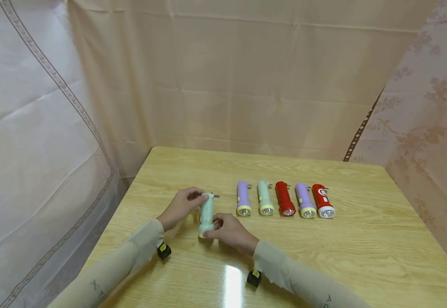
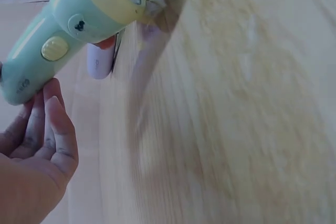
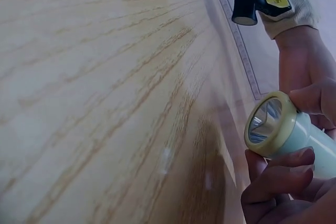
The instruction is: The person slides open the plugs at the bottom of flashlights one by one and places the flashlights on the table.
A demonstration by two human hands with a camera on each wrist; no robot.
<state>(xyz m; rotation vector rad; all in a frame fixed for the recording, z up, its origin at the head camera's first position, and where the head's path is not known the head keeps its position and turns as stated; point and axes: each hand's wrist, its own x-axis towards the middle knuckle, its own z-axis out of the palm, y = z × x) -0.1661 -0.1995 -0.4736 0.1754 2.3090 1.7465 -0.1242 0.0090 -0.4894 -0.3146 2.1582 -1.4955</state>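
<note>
A mint-green flashlight (image 1: 207,214) with a pale yellow lens ring is held between both hands, lens end toward the person. My left hand (image 1: 182,206) pinches its tail end, thumb on top. At the lens end, my right hand (image 1: 232,232) grips the head between thumb and fingers. Metal plug prongs (image 1: 217,196) stick out from the tail's side. In the left wrist view, a yellow slide switch (image 2: 55,49) shows on the body, above the left fingers (image 2: 62,121). The right wrist view shows the clear lens (image 3: 264,120) and its reflector, with the right fingers (image 3: 278,184) just below.
To the right, several flashlights lie in a row: purple (image 1: 243,196), mint green (image 1: 264,196), red (image 1: 284,196), purple (image 1: 304,199) and red with a white ring (image 1: 322,200). They rest on a wooden table (image 1: 362,239). Curtains (image 1: 246,77) hang behind and at both sides.
</note>
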